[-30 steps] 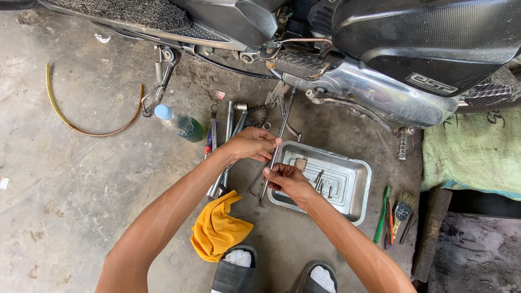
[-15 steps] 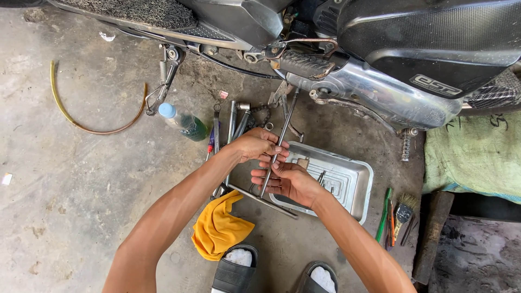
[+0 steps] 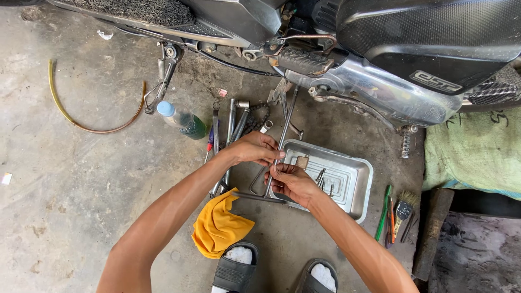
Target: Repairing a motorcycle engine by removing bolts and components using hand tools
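A long thin metal rod [image 3: 286,122] slants from the motorcycle's underside [image 3: 347,76] down to my hands. My left hand [image 3: 255,148] pinches the rod from the left, fingers curled around it. Just below, my right hand [image 3: 290,180] grips the same rod, thumb and fingers closed on it. The rod's lower end joins a crossbar [image 3: 255,198] lying on the concrete. Behind my hands sits a shallow steel tray [image 3: 355,187] with several small parts inside.
Wrenches and sockets [image 3: 230,122] lie left of my hands beside a plastic bottle [image 3: 182,120]. A yellow rag [image 3: 218,225] lies by my sandals [image 3: 234,271]. Screwdrivers and a brush [image 3: 394,214] lie right of the tray. A curved hose [image 3: 81,120] lies at left, a green sack [image 3: 472,152] at right.
My right hand has slid up the rod to sit just under my left hand. Both hands now hold the rod close together.
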